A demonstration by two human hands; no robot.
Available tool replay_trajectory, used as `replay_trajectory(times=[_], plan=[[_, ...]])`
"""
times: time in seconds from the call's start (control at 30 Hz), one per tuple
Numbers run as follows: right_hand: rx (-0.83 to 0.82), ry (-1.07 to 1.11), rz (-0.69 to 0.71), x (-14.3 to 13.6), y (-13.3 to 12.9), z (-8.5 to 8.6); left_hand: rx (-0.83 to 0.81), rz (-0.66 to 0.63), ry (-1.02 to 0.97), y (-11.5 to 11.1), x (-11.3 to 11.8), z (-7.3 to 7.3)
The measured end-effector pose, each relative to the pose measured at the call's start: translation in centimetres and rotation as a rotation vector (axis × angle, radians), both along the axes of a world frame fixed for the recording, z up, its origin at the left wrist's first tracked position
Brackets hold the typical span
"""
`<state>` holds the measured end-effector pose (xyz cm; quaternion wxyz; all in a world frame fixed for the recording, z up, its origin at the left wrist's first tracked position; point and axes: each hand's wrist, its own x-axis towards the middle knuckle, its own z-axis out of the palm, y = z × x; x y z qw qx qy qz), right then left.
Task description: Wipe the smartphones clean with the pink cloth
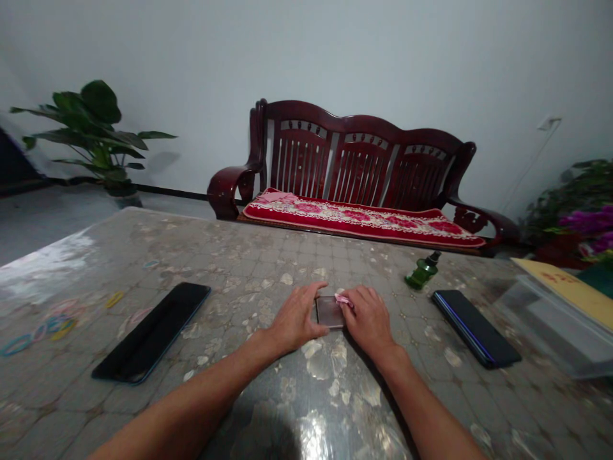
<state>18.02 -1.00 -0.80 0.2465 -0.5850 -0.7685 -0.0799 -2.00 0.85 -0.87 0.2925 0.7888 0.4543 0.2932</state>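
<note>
My left hand [299, 316] grips the left side of a small flat rectangular piece [330, 314], thumb on the near edge and fingers on the far edge. The piece looks brownish and translucent with a dark rim; I cannot make out its exact kind. Over its right part, my right hand [368, 316] is closed on a small pink cloth [343, 300], which rests against the surface. The right fingers hide the piece's right end and most of the cloth.
A large black tablet-like device [156, 332] lies left. On the right are a dark phone [474, 326], a green spray bottle [422, 271] and a clear plastic box [558, 326] under a yellow envelope [569, 287]. Colored bands [41, 331] lie far left. A wooden bench [359, 160] stands beyond.
</note>
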Motion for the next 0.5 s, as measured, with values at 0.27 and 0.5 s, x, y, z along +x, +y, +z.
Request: replay_trajectory(times=[0.27,0.5], plan=[[0.005,-0.066,-0.155,0.8,0.4,0.1,0.005,0.004,0.015,-0.1,-0.1,0.2],[-0.026,-0.012,0.021,-0.3,-0.1,0.2,0.02,-0.014,0.019,0.0,0.0,0.1]])
